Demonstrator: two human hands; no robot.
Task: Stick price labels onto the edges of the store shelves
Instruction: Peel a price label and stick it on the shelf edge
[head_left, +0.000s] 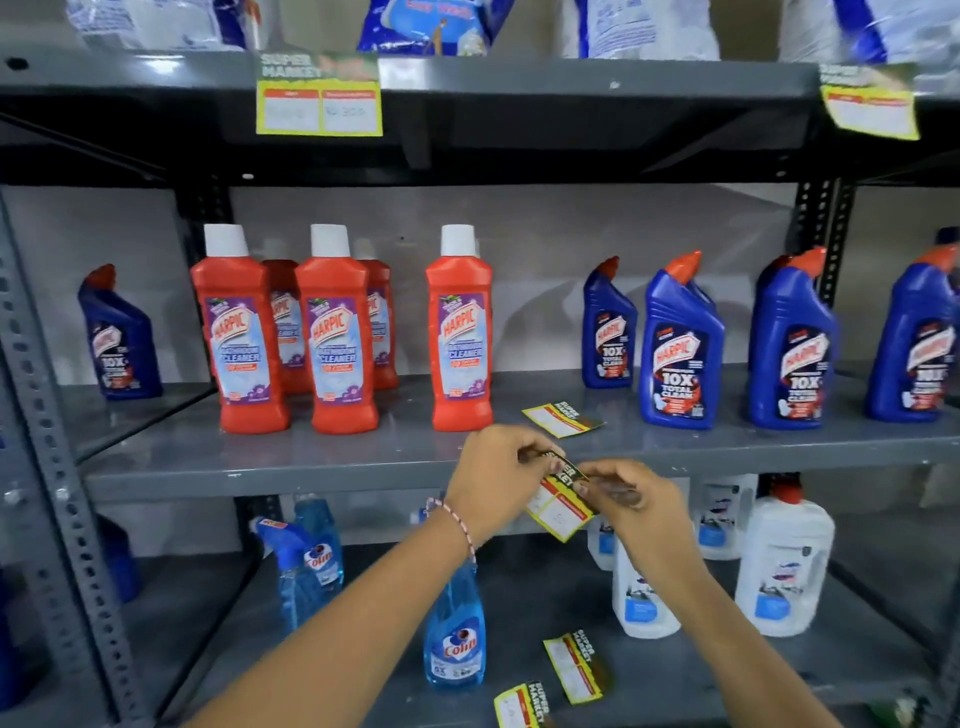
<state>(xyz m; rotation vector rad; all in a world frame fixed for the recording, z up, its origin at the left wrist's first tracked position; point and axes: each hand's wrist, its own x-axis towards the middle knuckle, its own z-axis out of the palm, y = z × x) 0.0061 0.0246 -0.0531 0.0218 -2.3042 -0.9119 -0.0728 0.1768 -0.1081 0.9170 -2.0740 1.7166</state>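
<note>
A yellow and red price label with a dark "SUPER MARKET" header is pinched between both hands, tilted, in front of the middle shelf's grey front edge. My left hand grips its top left part. My right hand holds its right side. Another loose label lies flat on the middle shelf. Two more labels lie on the lower shelf. Two labels hang stuck on the top shelf's edge.
Red Harpic bottles and blue Harpic bottles stand on the middle shelf. Blue Colin spray bottles and white bottles stand on the lower shelf. Bagged goods sit on top. A perforated grey upright runs down the left.
</note>
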